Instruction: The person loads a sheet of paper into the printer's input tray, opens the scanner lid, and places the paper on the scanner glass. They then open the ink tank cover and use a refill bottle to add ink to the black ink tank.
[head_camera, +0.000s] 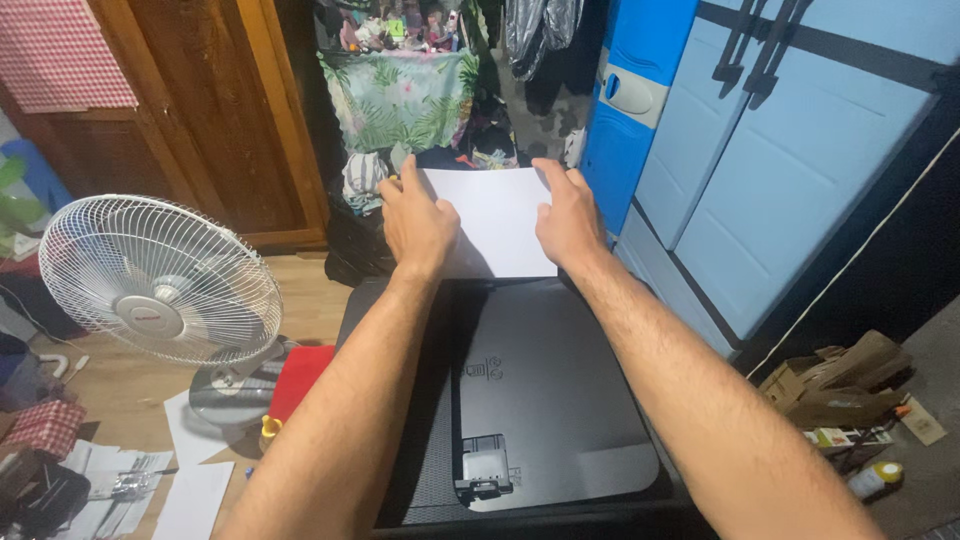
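Note:
A white sheet of paper (497, 220) stands at the far end of a black printer (545, 400). My left hand (415, 220) grips the sheet's left edge, and my right hand (566, 215) grips its right edge. Both forearms stretch over the printer's flat lid. The lower part of the sheet meets the printer's rear edge; I cannot tell how deep it sits. A small black flap (483, 468) sits on the lid near me.
A white table fan (160, 280) stands left on a wooden floor, with a red item (298, 378) and loose papers (190, 480) beside it. A blue cabinet (770, 150) is right. Cardboard scraps (840, 385) lie lower right. Leaf-print cloth (405, 95) hangs behind.

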